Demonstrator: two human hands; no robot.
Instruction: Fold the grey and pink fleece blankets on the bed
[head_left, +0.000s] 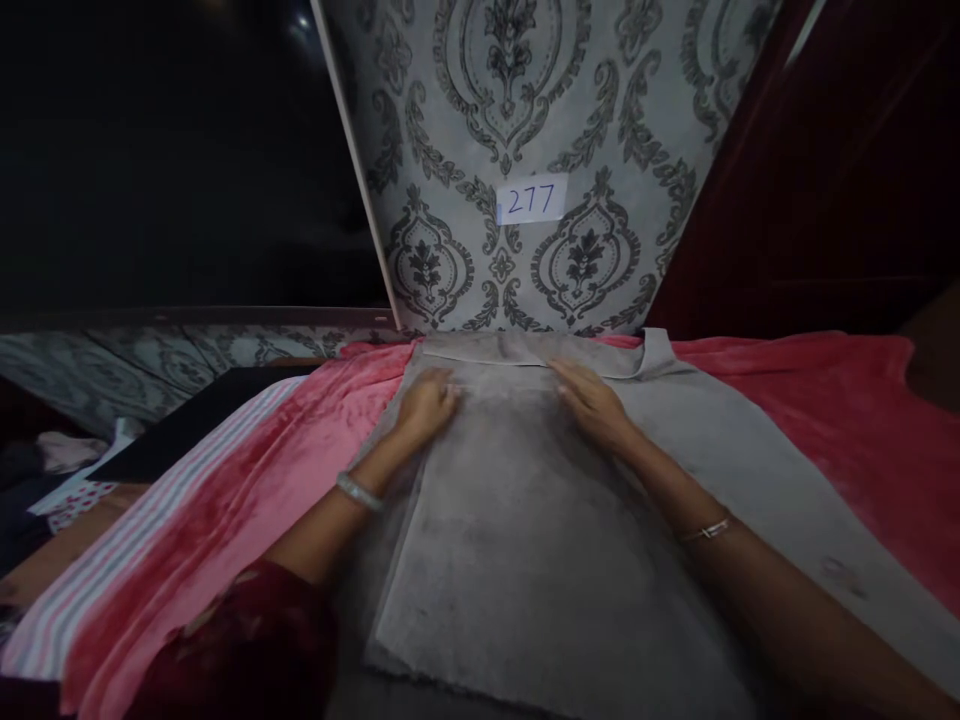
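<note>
On top of the pink-red blanket (322,430), the grey cloth (525,560) is lying spread, w/ one layer folded over in the middle & a strip at the far end, close to the patterned wall (502,100). The L hand (426,408) is at the left part of this cloth, its fingers bent & blurred, so I cannot tell if they pinch the fabric. The R hand (592,405) is on the opp. side, w/ fingers stretched out toward the far strip, & only grey fabric shows btwn. both hands.
</note>
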